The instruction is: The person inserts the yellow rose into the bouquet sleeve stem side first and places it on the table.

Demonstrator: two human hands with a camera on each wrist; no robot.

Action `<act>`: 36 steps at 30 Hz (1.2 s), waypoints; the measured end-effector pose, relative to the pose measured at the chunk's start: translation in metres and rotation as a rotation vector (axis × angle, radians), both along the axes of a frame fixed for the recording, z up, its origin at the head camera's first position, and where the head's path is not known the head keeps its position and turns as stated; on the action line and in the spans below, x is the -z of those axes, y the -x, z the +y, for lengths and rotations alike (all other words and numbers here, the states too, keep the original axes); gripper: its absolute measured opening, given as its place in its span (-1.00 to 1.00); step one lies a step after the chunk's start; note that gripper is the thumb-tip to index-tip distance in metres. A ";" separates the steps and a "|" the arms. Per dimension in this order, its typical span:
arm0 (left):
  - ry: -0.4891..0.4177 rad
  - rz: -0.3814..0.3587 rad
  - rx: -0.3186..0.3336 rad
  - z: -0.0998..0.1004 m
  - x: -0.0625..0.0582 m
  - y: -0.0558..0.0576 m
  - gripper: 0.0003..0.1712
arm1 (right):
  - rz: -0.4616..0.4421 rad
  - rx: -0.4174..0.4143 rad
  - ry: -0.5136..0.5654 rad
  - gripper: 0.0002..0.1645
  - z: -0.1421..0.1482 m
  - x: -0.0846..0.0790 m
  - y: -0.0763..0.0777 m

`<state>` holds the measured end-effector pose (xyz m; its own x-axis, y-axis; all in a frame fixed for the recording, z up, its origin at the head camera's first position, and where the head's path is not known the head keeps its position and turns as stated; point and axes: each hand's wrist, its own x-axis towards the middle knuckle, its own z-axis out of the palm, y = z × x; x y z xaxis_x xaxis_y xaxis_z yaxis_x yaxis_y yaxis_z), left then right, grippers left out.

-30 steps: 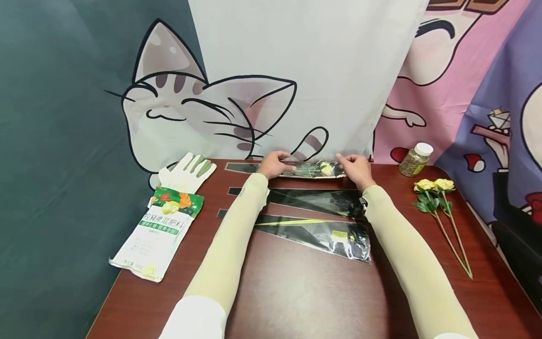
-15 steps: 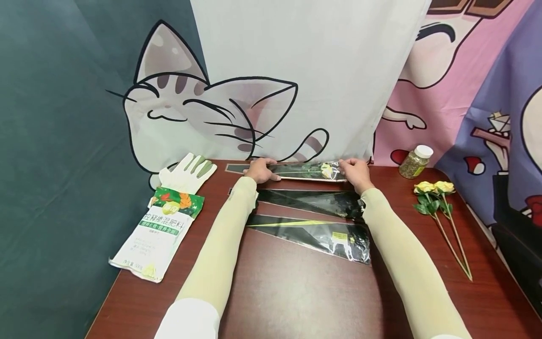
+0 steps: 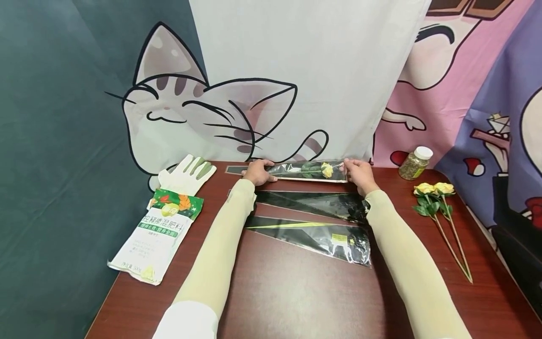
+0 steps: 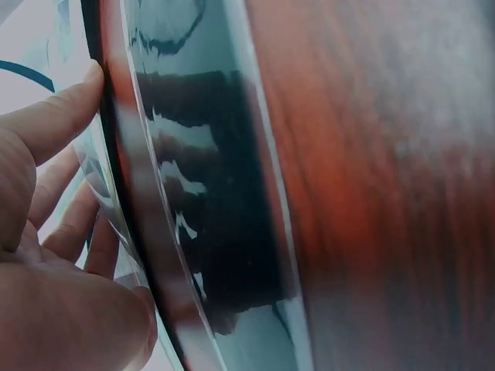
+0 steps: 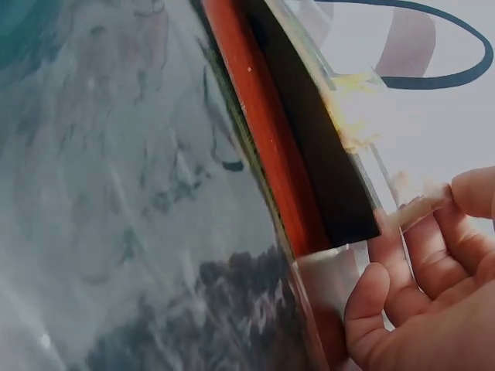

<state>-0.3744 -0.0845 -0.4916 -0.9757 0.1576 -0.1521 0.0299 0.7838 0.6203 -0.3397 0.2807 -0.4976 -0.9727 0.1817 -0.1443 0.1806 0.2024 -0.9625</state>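
A yellow rose [image 3: 327, 170] lies inside a clear, dark-backed flower sleeve [image 3: 292, 172] along the table's far edge. My left hand [image 3: 258, 173] holds the sleeve at its stem part, its fingers [image 4: 69, 108] spread along the film in the left wrist view. At the wide end, beside the bloom, my right hand [image 3: 360, 175] pinches the clear film between thumb and fingers. In the right wrist view, the sleeve's edge [image 5: 363, 185] stands up from the table. Nearer me lie two more dark sleeves, a middle one [image 3: 313, 201] and a front one [image 3: 313, 235] with a yellow strip.
To the left are a white glove [image 3: 182, 176] and a fertilizer bag [image 3: 156, 235]. On the right, a jar [image 3: 416, 163] with a white lid stands behind two yellow roses [image 3: 440, 212] lying on the brown table [image 3: 305, 296]. A cartoon cloth [image 3: 296, 56] hangs behind.
My left hand has slid left along the sleeve and slightly nearer me. My right hand has shifted a little right and nearer, still at the wide end. The sleeve's near edge sits slightly lower.
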 end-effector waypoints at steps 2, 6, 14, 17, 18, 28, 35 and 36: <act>0.003 -0.002 0.001 -0.001 0.001 0.002 -0.30 | 0.005 -0.010 -0.011 -0.55 0.001 0.000 -0.001; -0.011 -0.026 0.005 -0.003 0.001 0.005 -0.29 | 0.007 -0.024 -0.072 -0.54 0.006 0.001 -0.002; -0.034 -0.002 0.045 -0.006 -0.006 0.004 -0.28 | 0.042 -0.093 -0.230 -0.48 0.018 -0.003 -0.011; -0.042 0.025 0.074 -0.005 -0.009 0.001 -0.30 | 0.065 -0.114 -0.280 -0.49 0.022 -0.005 -0.016; -0.055 0.031 0.087 -0.004 -0.010 0.000 -0.31 | 0.076 -0.125 -0.292 -0.49 0.023 -0.006 -0.018; -0.190 0.029 0.225 0.008 -0.015 -0.023 -0.43 | 0.102 -0.186 -0.450 -0.58 0.031 -0.008 -0.039; -0.168 -0.043 0.329 0.023 -0.010 -0.039 -0.43 | 0.105 -0.300 -0.590 -0.56 0.038 -0.005 -0.058; -0.151 -0.051 0.347 0.025 -0.009 -0.041 -0.44 | 0.106 -0.328 -0.613 -0.56 0.038 -0.004 -0.060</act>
